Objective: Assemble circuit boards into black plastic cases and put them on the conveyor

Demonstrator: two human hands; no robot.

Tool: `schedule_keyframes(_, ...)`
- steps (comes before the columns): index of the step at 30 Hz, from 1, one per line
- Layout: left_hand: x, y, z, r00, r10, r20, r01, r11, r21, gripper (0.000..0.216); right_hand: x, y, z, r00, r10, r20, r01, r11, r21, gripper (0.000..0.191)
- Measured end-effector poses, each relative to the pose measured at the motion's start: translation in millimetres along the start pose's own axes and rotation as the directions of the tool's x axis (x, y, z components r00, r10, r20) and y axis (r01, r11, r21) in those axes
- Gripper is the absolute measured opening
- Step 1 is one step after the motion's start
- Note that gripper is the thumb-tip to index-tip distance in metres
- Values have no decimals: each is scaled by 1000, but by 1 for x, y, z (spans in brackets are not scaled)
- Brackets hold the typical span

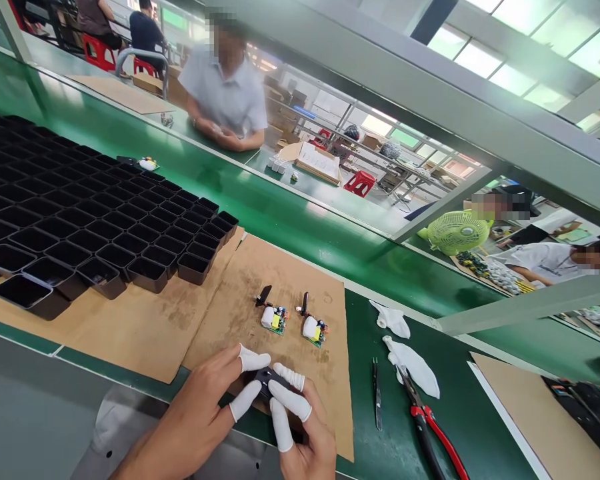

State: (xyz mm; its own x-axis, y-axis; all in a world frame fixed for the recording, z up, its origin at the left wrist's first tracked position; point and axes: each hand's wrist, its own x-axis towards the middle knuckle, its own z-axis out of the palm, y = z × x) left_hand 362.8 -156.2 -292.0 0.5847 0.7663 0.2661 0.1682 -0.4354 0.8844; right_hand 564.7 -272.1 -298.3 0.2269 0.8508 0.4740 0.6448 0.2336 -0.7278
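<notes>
Finger cots in white cover several fingertips of my left hand (205, 393) and my right hand (303, 417). Between them, both hands pinch a small black plastic housing (265, 381) over the near edge of the cardboard sheet (325, 380). Fingers hide much of the housing. Just beyond my hands lie two small circuit boards, the left board (274, 319) and the right board (314, 329), each with a white block, a yellow part and a black piece attached by wires.
Many open black plastic boxes (147, 270) stand in rows at left. To the right lie tweezers (377, 393), red-handled pliers (423, 417) and two white limp pieces (393, 320). A metal beam (405, 87) crosses above. A person (230, 100) works across the green bench.
</notes>
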Motion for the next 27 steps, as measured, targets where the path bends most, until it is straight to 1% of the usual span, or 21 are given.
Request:
schedule_keyframes(5,4,8,-5,999,-12,31,12,1000,9,49,14,-5,-6,992,-119,50,120,993,-15,47)
schedule_keyframes(7,2,8,-5,999,-36,22,36,999,15,48,16,-11,-8,986,-159,49,160,987,-30,47)
schedule_keyframes(8,1,6,-4,998,-57,10,57,998,16,48,16,-15,-8,985,-171,21,172,984,-43,48)
schedule_keyframes(10,-3,2,-1,994,-106,-8,106,994,-4,51,13,-21,-7,979,-184,-89,177,981,-85,53)
schedule_keyframes(12,-6,-2,2,990,-140,-27,139,989,-42,52,8,-25,-3,969,-163,-185,141,982,-123,55)
schedule_keyframes(13,-7,-2,2,988,-152,-28,151,987,-57,52,6,-26,-1,970,-143,-195,119,984,-130,52)
schedule_keyframes(15,-8,-1,1,985,-172,-18,170,983,-67,51,2,-25,2,978,-126,-166,105,986,-128,41)
schedule_keyframes(17,-8,1,-1,983,-183,0,183,981,-61,50,-2,-24,3,979,-135,-150,114,984,-139,36)
schedule_keyframes(19,-7,2,-3,984,-180,-1,180,982,-61,50,-4,-24,-1,971,-158,-178,125,975,-181,40)
schedule_keyframes(21,-7,2,-4,984,-179,5,179,982,-66,52,-5,-24,-7,969,-152,-197,112,973,-203,48)
schedule_keyframes(23,-7,1,-4,981,-194,25,195,979,-64,53,-3,-22,-10,976,-140,-165,109,977,-184,51)
schedule_keyframes(26,-6,1,-3,978,-207,32,208,977,-51,54,2,-19,-8,987,-149,-57,140,981,-136,46)
schedule_keyframes(27,-6,1,-2,978,-206,29,207,977,-48,55,4,-19,-7,986,-157,-49,149,980,-134,45)
